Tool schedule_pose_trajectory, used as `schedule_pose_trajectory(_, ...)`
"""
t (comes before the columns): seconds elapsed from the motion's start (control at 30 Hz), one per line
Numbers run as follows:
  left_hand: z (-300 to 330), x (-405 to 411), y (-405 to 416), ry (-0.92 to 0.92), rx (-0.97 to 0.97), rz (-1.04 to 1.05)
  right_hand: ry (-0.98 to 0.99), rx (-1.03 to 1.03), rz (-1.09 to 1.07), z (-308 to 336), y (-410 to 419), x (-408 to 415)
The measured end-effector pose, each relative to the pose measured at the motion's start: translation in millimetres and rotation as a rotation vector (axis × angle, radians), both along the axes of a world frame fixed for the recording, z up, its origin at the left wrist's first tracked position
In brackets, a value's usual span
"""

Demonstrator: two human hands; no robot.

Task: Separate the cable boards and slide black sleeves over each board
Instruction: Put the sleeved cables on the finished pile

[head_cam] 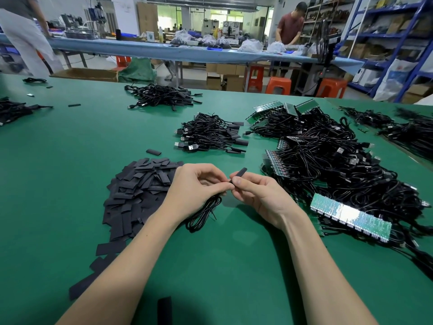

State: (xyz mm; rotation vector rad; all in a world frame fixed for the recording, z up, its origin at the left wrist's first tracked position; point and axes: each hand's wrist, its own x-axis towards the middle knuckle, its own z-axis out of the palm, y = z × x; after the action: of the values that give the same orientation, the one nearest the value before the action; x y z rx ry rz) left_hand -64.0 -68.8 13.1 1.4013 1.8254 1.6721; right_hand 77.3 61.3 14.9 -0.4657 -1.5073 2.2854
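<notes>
At the far left edge of the green, matte bench (70, 141), a dark tangle of cables (14, 110) is seen. Nearer the middle, a loose heap of flat, rectangular black sleeves (136, 191) is spread over the bench, with stray pieces trailing toward the near edge. Just right of this heap, the left hand (196, 188) is held above the bench with its fingers (218, 184) curled; a thin, glossy black cable (203, 213) is gripped in it and hangs down in a coil onto the bench. The right hand (260, 193) is met at the fingertips: a single black sleeve (239, 174), a short matte tube, is pinched between thumb and forefinger, its free end tilted up and away. Whether a board is already inside it cannot be told.

Beyond the hands, a pile of sleeved cables (210, 137) with USB plugs is laid, and farther back another cable pile (161, 96) is seen. To the right, a large mound of tangled cables (339, 165) is heaped, still joined to green circuit board strips (351, 218); the nearest strip is long, flat and shiny, with rows of solder points along both edges. At the far right, more cable bundles (403, 130) are spread.
</notes>
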Motion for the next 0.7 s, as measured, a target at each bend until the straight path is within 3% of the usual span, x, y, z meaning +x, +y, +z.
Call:
schedule_pose_trajectory(0.37, 0.6, 4.1, 3.2, -0.066, -0.016, -0.010, 0.058, -0.050, -0.094, -1.9, -2.1, -1.5)
schedule_pose_trajectory(0.7, 2.6, 6.2, 3.6, -0.124, -0.029, -0.021, 0.213, 0.136, -0.236, -4.2, -5.6, -8.7)
